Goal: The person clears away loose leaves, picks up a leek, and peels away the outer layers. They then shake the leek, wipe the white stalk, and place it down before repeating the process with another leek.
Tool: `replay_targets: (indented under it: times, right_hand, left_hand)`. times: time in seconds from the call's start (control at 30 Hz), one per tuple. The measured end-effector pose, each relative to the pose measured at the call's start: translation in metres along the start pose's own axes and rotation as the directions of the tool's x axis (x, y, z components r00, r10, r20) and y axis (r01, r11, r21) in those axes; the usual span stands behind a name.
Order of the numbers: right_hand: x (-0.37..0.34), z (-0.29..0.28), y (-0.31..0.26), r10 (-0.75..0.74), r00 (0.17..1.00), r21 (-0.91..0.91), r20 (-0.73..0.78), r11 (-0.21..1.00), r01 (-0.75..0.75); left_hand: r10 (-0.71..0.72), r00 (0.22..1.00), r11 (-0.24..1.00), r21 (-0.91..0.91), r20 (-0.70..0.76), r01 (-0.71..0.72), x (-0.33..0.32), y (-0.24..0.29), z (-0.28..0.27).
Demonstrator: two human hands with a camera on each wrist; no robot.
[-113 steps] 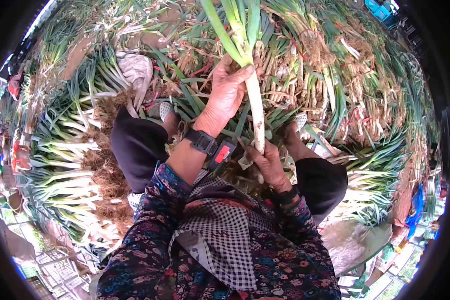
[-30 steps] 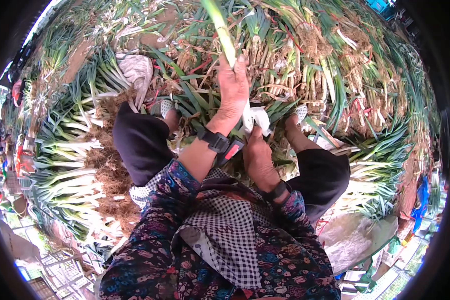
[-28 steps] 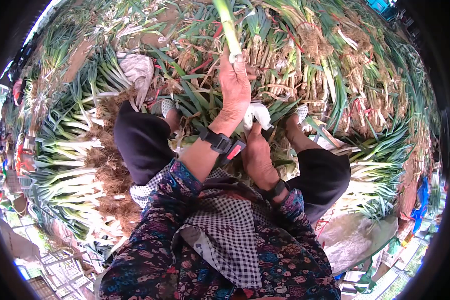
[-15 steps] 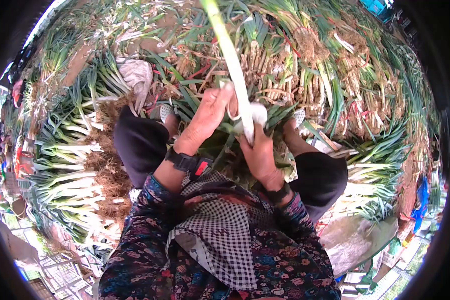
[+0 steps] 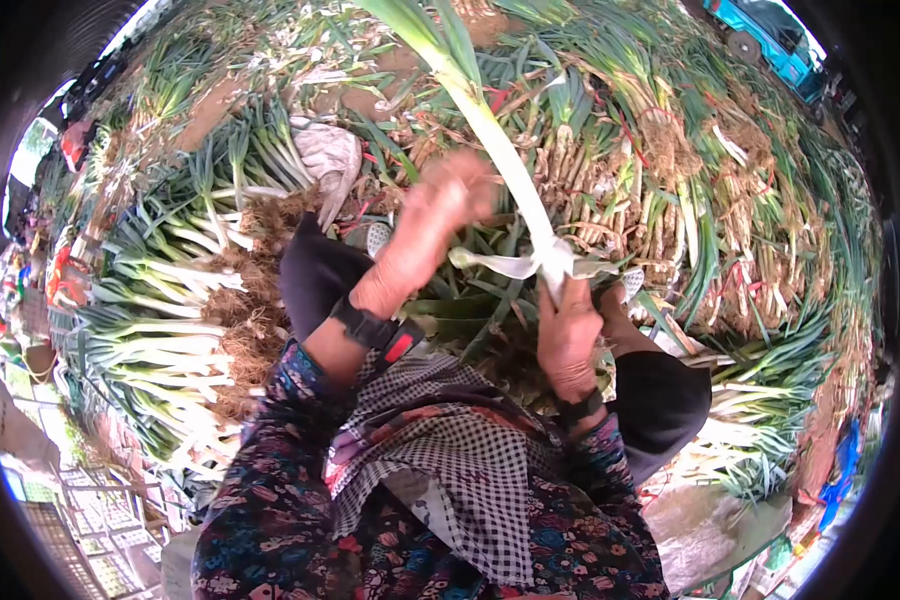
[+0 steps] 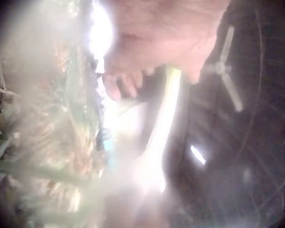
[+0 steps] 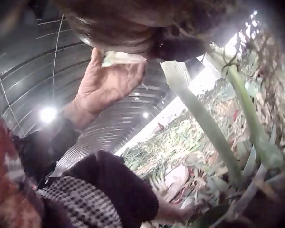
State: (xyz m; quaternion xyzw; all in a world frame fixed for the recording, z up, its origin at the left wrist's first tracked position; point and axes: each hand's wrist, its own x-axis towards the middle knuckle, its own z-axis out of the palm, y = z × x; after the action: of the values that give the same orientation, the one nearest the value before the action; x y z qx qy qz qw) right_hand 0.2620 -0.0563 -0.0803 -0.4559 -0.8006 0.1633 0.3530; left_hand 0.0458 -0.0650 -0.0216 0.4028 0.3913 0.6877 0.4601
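My right hand [image 5: 570, 335] grips a large green onion [image 5: 502, 150] near its root end. The white shaft slants up and away to the left, ending in green leaves. Peeled outer layers [image 5: 500, 263] splay out to both sides just above the fingers. My left hand [image 5: 435, 215] is blurred in the head view, raised left of the shaft and above one loose layer. In the left wrist view its fingertips [image 6: 128, 88] are bent. A pale piece [image 7: 123, 58] overlaps the left hand in the right wrist view; I cannot tell whether it is held.
Green onions with brown roots [image 5: 255, 330] lie in a row at the left, and more lie right [image 5: 750, 410]. Bundles with red ties [image 5: 640, 200] cover the ground ahead. A whitish sack [image 5: 328, 155] lies front left. A blue vehicle [image 5: 765, 45] stands far right.
The left hand, gripping the onion higher up earlier, is now off to its left. Outer layers have come down around the shaft's base. The right hand keeps hold; the view has shifted slightly.
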Motion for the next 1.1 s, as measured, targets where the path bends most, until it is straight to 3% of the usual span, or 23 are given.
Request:
replay_targets:
  times: [0.07, 0.1, 0.13, 0.33, 0.37, 0.4, 0.47, 0.53, 0.6, 0.67, 0.73, 0.8, 0.87, 0.9, 0.93, 0.97, 1.0, 1.07, 1.1]
  right_hand:
    - [0.007, 0.001, -0.004, -0.050, 0.999, -0.039, 0.018, 0.998, 0.051]
    - [0.005, 0.005, -0.006, -0.088, 0.996, -0.039, -0.006, 0.995, 0.088]
    - [0.002, 0.007, -0.008, -0.125, 0.992, -0.040, -0.025, 0.991, 0.124]
    - [-0.032, 0.018, 0.002, -0.188, 0.978, -0.004, 0.085, 0.982, 0.190]
    - [-0.035, 0.016, 0.004, -0.181, 0.980, -0.009, 0.083, 0.983, 0.182]
    - [-0.038, 0.015, 0.008, -0.176, 0.981, -0.013, 0.083, 0.984, 0.177]
    - [-0.040, 0.014, 0.012, -0.138, 0.983, -0.039, 0.122, 0.989, 0.144]
    - [-0.037, 0.013, 0.009, -0.133, 0.985, -0.022, 0.115, 0.990, 0.136]
    - [-0.042, 0.020, 0.012, -0.086, 0.991, 0.039, 0.101, 0.996, 0.082]
    - [-0.041, 0.024, 0.013, -0.033, 0.996, 0.095, 0.087, 0.995, 0.024]
    - [-0.039, 0.025, 0.007, -0.044, 0.996, 0.152, 0.077, 0.988, 0.032]
    - [-0.031, 0.034, 0.003, -0.036, 0.993, 0.184, 0.110, 0.983, 0.015]
    - [-0.015, 0.048, -0.010, -0.023, 0.985, 0.202, 0.171, 0.979, -0.012]
    - [-0.004, 0.053, -0.014, -0.015, 0.976, 0.304, 0.217, 0.951, -0.053]
    - [0.008, 0.058, -0.019, -0.006, 0.965, 0.401, 0.264, 0.910, -0.104]
    - [0.024, 0.060, -0.026, 0.051, 0.944, 0.566, 0.326, 0.789, -0.239]
    - [0.044, 0.062, -0.032, 0.087, 0.917, 0.697, 0.388, 0.623, -0.354]
    - [0.069, 0.074, -0.036, 0.138, 0.811, 0.817, 0.568, 0.020, -0.576]
    - [0.078, 0.078, -0.033, 0.154, 0.771, 0.782, 0.618, -0.025, -0.622]
  left_hand:
    - [0.109, 0.979, 0.992, -0.048, -0.171, -0.119, 0.015, 0.016, -0.008]
    - [0.128, 0.973, 0.990, -0.031, -0.194, -0.136, 0.017, 0.023, 0.003]
    - [0.254, 0.953, 0.964, -0.039, -0.167, -0.264, 0.020, 0.015, 0.004]
    - [0.185, 0.882, 0.978, -0.008, -0.433, -0.210, 0.018, 0.008, -0.001]
    - [0.300, 0.844, 0.954, 0.154, -0.445, -0.258, 0.023, 0.002, -0.008]
    - [0.295, 0.843, 0.955, 0.148, -0.449, -0.255, 0.022, 0.004, -0.009]
    - [0.388, 0.811, 0.893, 0.397, -0.438, -0.212, 0.021, 0.011, -0.012]
    - [0.331, 0.814, 0.914, 0.376, -0.478, -0.151, 0.022, 0.017, -0.020]
    - [0.183, 0.905, 0.968, 0.229, -0.384, -0.099, 0.026, 0.018, -0.036]
    - [0.160, 0.918, 0.983, 0.144, -0.364, -0.114, 0.034, 0.022, -0.052]
    - [0.161, 0.904, 0.977, 0.192, -0.397, -0.090, 0.042, 0.021, -0.056]
    - [0.169, 0.944, 0.974, -0.098, -0.284, -0.204, 0.043, 0.007, -0.029]
    - [-0.049, 0.997, 0.937, -0.349, -0.053, 0.028, 0.039, -0.005, -0.017]
    - [-0.052, 0.994, 0.964, -0.263, -0.095, 0.026, 0.042, -0.013, -0.018]
    - [-0.057, 0.989, 0.984, -0.176, -0.137, 0.033, 0.046, -0.022, -0.023]
    - [-0.088, 0.987, 0.979, -0.193, -0.135, 0.061, 0.050, -0.027, -0.026]
    - [-0.064, 0.985, 0.984, -0.174, -0.158, 0.036, 0.057, -0.029, -0.029]
    - [-0.045, 0.982, 0.987, -0.160, -0.183, 0.015, 0.069, -0.030, -0.032]
    - [-0.052, 0.976, 0.983, -0.182, -0.209, 0.014, 0.072, -0.032, -0.034]
